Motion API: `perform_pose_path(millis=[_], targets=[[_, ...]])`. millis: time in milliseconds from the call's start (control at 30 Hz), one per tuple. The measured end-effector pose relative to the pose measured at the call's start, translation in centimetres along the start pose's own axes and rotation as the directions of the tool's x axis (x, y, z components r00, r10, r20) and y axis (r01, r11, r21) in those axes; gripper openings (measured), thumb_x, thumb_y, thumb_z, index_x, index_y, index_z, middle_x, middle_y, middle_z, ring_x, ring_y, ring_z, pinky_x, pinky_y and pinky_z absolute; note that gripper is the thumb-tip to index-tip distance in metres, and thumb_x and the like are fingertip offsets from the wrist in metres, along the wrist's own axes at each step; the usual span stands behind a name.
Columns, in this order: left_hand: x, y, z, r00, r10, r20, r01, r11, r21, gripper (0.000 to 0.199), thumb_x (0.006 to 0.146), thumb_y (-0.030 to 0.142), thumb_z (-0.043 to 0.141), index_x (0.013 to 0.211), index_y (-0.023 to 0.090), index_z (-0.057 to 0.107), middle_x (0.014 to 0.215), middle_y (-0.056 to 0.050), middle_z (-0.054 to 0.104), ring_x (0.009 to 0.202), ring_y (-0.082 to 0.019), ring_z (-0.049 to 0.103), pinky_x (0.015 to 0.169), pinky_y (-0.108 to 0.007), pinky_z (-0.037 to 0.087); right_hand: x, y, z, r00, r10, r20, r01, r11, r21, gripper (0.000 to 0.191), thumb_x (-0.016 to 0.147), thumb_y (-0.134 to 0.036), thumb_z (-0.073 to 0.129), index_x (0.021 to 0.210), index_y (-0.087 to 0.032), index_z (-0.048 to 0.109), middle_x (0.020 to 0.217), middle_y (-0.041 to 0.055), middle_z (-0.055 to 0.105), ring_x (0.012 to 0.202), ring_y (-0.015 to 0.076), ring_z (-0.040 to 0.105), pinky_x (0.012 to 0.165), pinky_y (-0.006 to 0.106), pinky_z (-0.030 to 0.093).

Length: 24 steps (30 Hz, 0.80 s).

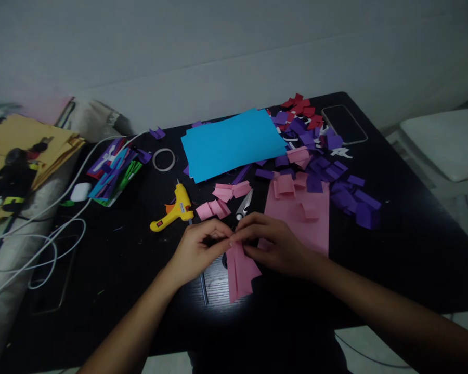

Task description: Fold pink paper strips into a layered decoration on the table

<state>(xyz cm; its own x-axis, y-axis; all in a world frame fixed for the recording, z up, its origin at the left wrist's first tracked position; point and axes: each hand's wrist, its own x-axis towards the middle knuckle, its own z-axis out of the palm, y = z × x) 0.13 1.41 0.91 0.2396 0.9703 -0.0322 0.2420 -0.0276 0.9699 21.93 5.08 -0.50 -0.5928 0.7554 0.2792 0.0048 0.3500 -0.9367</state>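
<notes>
Over the front middle of the black table, my left hand (199, 246) and my right hand (275, 243) meet, both pinching the top of a folded pink paper piece (239, 275). Its lower part hangs toward me, with creases and a cut edge showing. Just behind my fingers lie scissors (244, 205), their handles mostly hidden by my hands. Two folded pink paper pieces (213, 209) rest beyond my left hand. A larger pink sheet (320, 223) lies partly under my right hand, with small pink pieces on it.
A yellow glue gun (175, 210) lies left of my hands, near a dark rod (204, 288). Blue sheets (234, 143) sit at the back, beside purple scraps (347, 197) and red scraps (302, 106). Phone (343, 123), tape ring (164, 159) and white cables (54, 239) surround these.
</notes>
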Motion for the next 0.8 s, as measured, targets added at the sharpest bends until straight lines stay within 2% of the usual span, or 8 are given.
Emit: perform_pose_path(millis=[200, 433, 800], targets=[[0.01, 0.06, -0.10, 0.996, -0.075, 0.057, 0.079, 0.994, -0.070, 0.017, 0.091, 0.032, 0.075, 0.092, 0.015, 0.072, 0.080, -0.004, 0.074, 0.072, -0.015, 0.069, 0.064, -0.023, 0.053, 0.02, 0.15, 0.05, 1.000, 0.007, 0.001, -0.007, 0.999, 0.039, 0.026, 0.086, -0.004, 0.070, 0.103, -0.022, 0.076, 0.104, 0.0043, 0.066, 0.084, 0.0128, 0.068, 0.074, 0.025, 0.059], [-0.01, 0.15, -0.22, 0.982, -0.132, 0.135, 0.148, 0.982, -0.116, 0.016, 0.093, 0.031, 0.073, 0.097, 0.015, 0.072, 0.088, -0.005, 0.073, 0.081, -0.017, 0.068, 0.073, -0.026, 0.053, 0.01, 0.06, -0.01, 1.000, 0.030, -0.006, -0.030, 0.997, 0.064, 0.023, 0.084, -0.003, 0.072, 0.098, -0.022, 0.076, 0.104, 0.0048, 0.067, 0.085, 0.0130, 0.069, 0.075, 0.025, 0.060], [0.35, 0.31, -0.27, 0.989, -0.062, 0.135, 0.069, 0.997, -0.044, 0.020, 0.091, 0.035, 0.074, 0.092, 0.014, 0.075, 0.087, -0.007, 0.073, 0.081, -0.018, 0.067, 0.073, -0.027, 0.052, 0.00, 0.45, 0.03, 1.000, -0.007, 0.004, 0.007, 1.000, 0.018, 0.025, 0.084, -0.006, 0.073, 0.098, -0.026, 0.079, 0.102, 0.0042, 0.066, 0.089, 0.0160, 0.068, 0.073, 0.027, 0.060]])
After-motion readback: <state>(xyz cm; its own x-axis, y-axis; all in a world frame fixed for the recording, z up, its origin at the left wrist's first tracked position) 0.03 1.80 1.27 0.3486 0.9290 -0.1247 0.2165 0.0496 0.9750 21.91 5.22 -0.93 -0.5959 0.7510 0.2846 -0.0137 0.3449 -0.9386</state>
